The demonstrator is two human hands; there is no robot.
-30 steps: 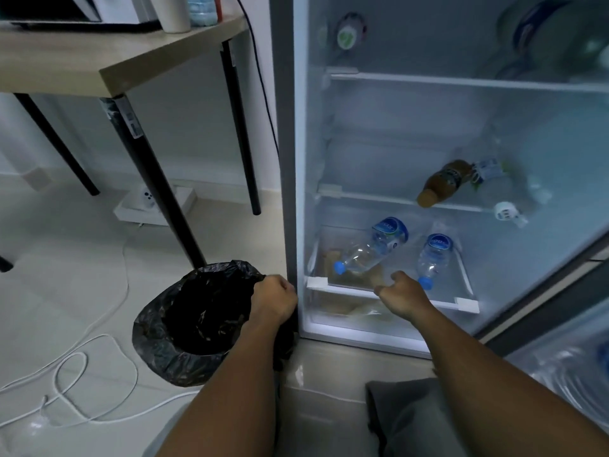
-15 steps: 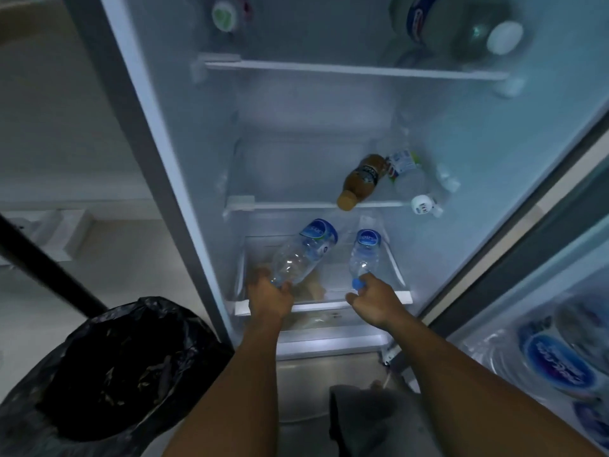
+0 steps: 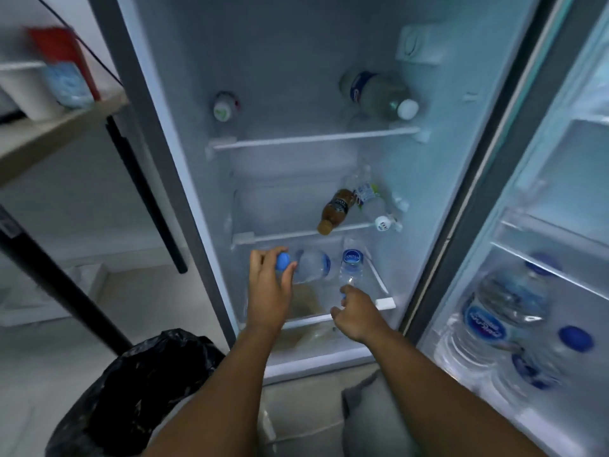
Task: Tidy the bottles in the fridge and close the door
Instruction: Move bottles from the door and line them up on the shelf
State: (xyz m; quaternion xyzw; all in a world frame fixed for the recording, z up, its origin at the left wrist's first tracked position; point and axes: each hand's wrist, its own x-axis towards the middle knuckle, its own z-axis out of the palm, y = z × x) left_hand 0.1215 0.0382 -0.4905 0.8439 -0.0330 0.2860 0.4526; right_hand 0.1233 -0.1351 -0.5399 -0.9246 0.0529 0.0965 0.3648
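Note:
The fridge stands open with two clear water bottles on its lowest shelf (image 3: pixel 385 303). My left hand (image 3: pixel 268 291) grips the neck of the left water bottle (image 3: pixel 313 265), its blue cap showing between my fingers, and the bottle is lifted off the shelf. My right hand (image 3: pixel 357 315) closes on the cap end of the right water bottle (image 3: pixel 352 265), which lies on the shelf pointing at me. One shelf up lie a brown drink bottle (image 3: pixel 337 209) and a clear bottle (image 3: pixel 372 201). The top shelf holds a large bottle (image 3: pixel 379 94) on its side and a small white bottle (image 3: pixel 225 107).
The open door (image 3: pixel 560 225) stands to the right, its lower rack full of large water bottles (image 3: pixel 507 318). A bin lined with a black bag (image 3: pixel 138 397) sits on the floor at the lower left. A table (image 3: pixel 49 133) with black legs stands left of the fridge.
My left hand left the bin bag, reached into the fridge, took the left bottle by its neck and lifted it. My right hand closed on the right bottle's cap end. The view tilted upward.

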